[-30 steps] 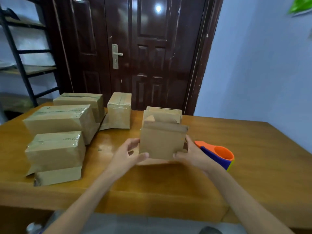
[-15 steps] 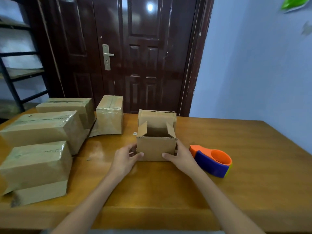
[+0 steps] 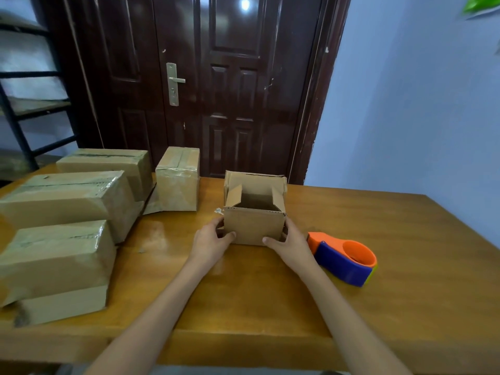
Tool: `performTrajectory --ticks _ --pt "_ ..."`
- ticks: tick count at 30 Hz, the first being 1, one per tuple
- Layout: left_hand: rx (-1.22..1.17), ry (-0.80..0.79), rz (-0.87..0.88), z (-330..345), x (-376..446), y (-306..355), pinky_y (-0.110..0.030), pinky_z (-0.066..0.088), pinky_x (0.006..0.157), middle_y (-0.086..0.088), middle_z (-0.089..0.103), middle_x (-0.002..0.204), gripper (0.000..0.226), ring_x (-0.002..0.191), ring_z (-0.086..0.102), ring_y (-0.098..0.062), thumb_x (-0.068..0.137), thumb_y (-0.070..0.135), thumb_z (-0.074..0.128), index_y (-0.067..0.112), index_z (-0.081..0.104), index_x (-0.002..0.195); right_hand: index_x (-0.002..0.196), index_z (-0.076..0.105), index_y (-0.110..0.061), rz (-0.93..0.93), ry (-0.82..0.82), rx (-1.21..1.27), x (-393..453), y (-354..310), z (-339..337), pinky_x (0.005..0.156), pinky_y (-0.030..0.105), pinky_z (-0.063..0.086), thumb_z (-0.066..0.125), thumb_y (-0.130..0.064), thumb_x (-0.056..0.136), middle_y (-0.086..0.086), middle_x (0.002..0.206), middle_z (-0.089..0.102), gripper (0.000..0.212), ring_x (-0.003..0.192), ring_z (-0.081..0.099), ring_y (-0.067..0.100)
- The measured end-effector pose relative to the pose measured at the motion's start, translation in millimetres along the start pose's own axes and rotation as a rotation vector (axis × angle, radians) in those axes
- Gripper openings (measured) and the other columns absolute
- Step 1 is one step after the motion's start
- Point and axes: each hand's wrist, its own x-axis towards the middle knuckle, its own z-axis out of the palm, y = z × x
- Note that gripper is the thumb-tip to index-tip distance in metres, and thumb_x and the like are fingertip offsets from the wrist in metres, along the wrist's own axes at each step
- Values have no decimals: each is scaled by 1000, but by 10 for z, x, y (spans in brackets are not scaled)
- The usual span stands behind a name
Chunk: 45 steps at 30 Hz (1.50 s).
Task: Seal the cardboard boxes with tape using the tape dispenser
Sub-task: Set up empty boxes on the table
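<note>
Small open cardboard box is seen at frame centre, standing upright on the wooden table, all four top flaps raised. No tape is visible across its opening.

Left hand: grip is closed round the box's lower left corner, thumb laid on the near face, fingers wrapped round the left side. Right hand: grip is closed round the lower right corner in the same manner, thumb on the near face, fingers behind the right side. Both forearms are extended from the bottom edge of the frame.

Tape dispenser, orange and blue, is found lying on the table just right of the right hand, apart from it and untouched.

Left half of frame: three larger taped boxes are ranged in a row from near to far, with shiny tape noted along their tops. A smaller taped box is stood upright beside them, left of and behind the open box.

Background: dark brown door at upper centre, blue wall at right, black shelving rack at upper left.
</note>
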Motion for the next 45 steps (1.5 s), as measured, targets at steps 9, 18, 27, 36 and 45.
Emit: performTrajectory --ticks 9,18,27,36,45 --pt "226 189 108 -923 -106 39 -41 47 116 1 56 154 62 139 55 -18 100 37 70 22 48 156 167 14 -29 -328 56 -438 -116 -859 -594 121 39 35 74 -14 94 -7 172 21 96 157 23 17" --pt "551 230 169 -1799 -8 169 -44 52 108 3 57 150 66 135 54 -19 97 54 65 24 49 153 164 25 -20 -508 -139 -872 716 -2245 550 110 49 45 56 -59 99 11 160 43 82 140 49 35" --pt "542 300 230 -1952 -10 -35 -39 31 124 3 58 145 55 148 34 -20 99 55 59 26 56 145 163 21 -13 -136 -106 -707 1179 -2520 1598 100 48 47 48 -94 75 12 157 44 123 138 50 36" --pt "85 528 178 -1822 -183 110 -31 60 79 17 71 92 26 93 66 -5 96 56 64 31 70 93 160 24 -18 -82 -47 -428 1028 -2686 1151 101 49 47 53 -78 83 12 149 51 102 134 51 36" --pt "-909 -148 -451 -1397 -254 682 -58 63 88 -24 62 133 100 108 72 -43 78 91 55 20 44 148 163 8 -28 -60 29 36 267 -2227 461 102 49 48 65 -67 77 14 150 42 111 123 53 34"
